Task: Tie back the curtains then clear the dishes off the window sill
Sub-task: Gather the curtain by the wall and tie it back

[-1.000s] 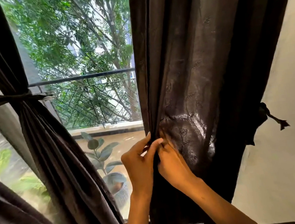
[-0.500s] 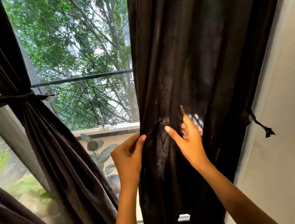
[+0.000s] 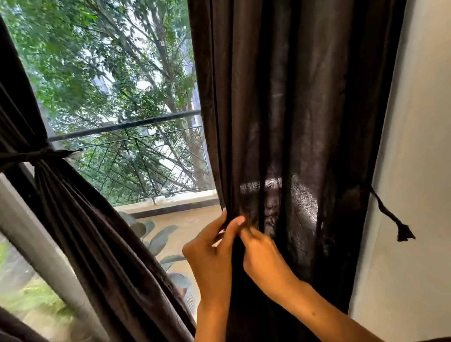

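While two hands work at the middle of the window, count the drapes: two dark curtains in play. The left curtain (image 3: 86,243) is already gathered and cinched by one tie-back (image 3: 20,159), knotted at the frame. The right curtain (image 3: 282,108) hangs loose, straight down beside the white wall (image 3: 433,203), and one dangling cord (image 3: 393,219) with a tassel end hangs off its right edge against that wall. A third strip of dark cloth cuts across the bottom left corner.

Left hand (image 3: 210,259) pinches the inner edge of the right curtain between thumb and fingertips. Right hand (image 3: 265,262) sits right against it, fingers curled into the same fold, gripping the cloth. The two hands touch at the fingertips.

Outside: one railing (image 3: 133,164) with a metal grille, one leafy plant (image 3: 159,240) below it, and trees (image 3: 107,57) beyond. Dishes and the sill itself are out of view.

Now the change: half a second ago the hands were apart, the right one spread flat on the cloth, fingers up. They have come together and lower, bunching the edge into a tighter fold, much as they were a second ago. The cord on the right swings out a little further from the curtain.
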